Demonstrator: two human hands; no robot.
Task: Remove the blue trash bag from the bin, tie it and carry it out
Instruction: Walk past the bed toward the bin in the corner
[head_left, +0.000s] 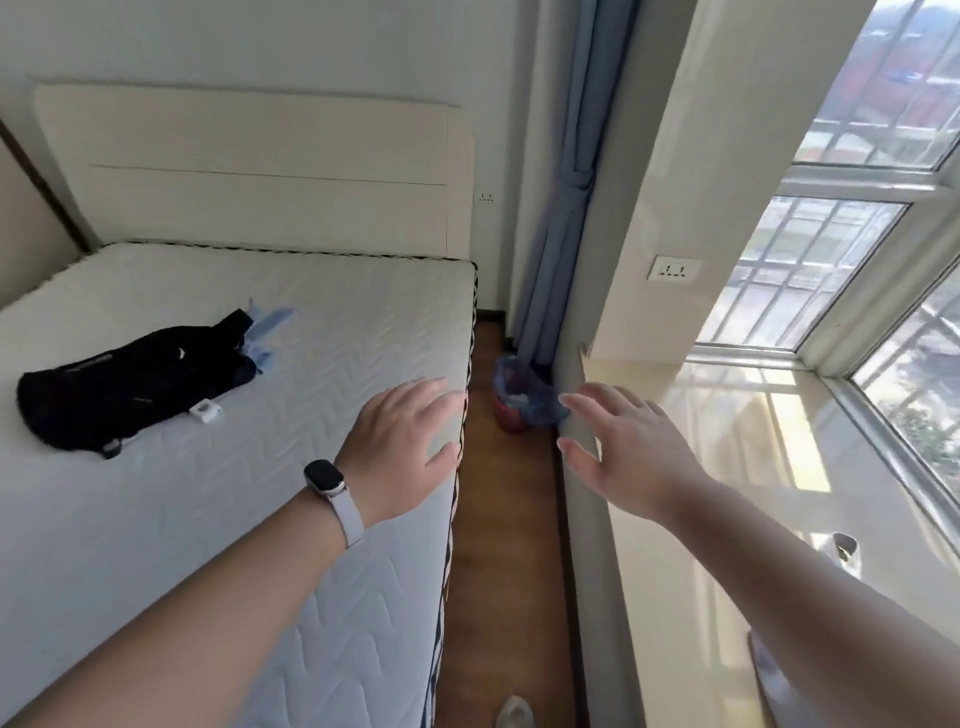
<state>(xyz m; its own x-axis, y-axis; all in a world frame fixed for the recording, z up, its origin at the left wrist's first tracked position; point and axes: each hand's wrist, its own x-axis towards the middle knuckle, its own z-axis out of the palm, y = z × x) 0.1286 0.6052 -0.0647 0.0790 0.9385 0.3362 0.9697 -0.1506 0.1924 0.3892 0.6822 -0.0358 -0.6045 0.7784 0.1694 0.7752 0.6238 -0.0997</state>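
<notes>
— Both hands were held out, spread and empty: the left hand (402, 441), a watch (324, 480) on its wrist, above the mattress (260, 519) edge; the right hand (623, 447) beside the window ledge (727, 441).

— And the blue trash bag (524, 397)?

— It was seen still lining the red bin (509, 415), on the floor between bed and ledge, by the curtain (558, 234), well beyond both hands.

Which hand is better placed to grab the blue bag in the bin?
Right, marginally. The right hand is open, its fingertips lined up with the blue plastic trash bag in the small red bin on the floor. The left hand, also open, hovers over the white quilted mattress. Neither touches it.
</notes>
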